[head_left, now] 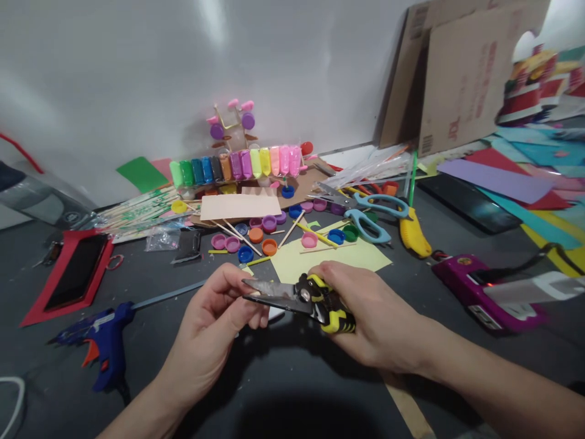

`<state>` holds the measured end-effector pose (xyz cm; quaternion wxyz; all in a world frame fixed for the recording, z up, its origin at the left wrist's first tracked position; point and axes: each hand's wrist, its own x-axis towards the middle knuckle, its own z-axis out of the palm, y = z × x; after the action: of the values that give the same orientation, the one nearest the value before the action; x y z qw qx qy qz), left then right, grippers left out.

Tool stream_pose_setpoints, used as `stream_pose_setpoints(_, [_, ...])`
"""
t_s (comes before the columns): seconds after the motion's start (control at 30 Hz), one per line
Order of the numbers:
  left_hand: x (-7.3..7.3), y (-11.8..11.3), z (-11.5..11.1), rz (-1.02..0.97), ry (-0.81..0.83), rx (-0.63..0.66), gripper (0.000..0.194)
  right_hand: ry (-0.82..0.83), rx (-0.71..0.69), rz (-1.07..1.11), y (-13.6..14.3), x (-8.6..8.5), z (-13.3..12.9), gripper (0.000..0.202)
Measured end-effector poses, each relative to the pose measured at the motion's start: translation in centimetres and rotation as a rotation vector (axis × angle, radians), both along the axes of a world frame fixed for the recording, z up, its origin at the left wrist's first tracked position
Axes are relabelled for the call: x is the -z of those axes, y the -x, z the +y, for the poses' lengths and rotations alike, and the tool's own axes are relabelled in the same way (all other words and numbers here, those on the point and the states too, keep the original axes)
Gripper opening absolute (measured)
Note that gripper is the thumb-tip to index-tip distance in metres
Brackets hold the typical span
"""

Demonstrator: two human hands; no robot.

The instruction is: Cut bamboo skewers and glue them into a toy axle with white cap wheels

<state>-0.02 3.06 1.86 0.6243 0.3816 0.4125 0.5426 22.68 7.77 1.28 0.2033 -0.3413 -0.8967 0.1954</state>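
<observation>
"In the head view, what are the hands doing?"
"The right hand (365, 311) is clamped on the snips (311, 299), above the table's (292, 396) near middle. The left hand (219, 323) pinches a small pale piece (254, 294) at the parted blades; its details are hidden."
"And the containers?"
"Clear wrapping holds a row of coloured clay packets (235, 166). A small clear bag (163, 239) holds tiny bits I can't identify. Bottle caps (269, 247) lie beyond the hands, the blue one nearest them open side up, among thin sticks (291, 230)."
"Edges and room?"
"The far edge meets the pale wall (292, 73). Dark tabletop shows between the left forearm and the glue gun (109, 347), toward the left edge. The purple power strip (484, 292) sits toward the right edge, beyond the right forearm."
</observation>
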Motion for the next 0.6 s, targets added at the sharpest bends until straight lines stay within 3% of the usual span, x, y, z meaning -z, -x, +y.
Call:
stream_pose_setpoints(0.37, [0.11,-0.37,0.40,-0.102,0.015,0.064,0.016,-0.089,0.006,-0.030,-0.31,0.40,0.13,0.021])
stream_pose_setpoints(0.6, [-0.20,-0.31,0.27,-0.153,-0.012,0.056,0.011,0.057,0.005,0.033,0.00,-0.11,0.06,0.024])
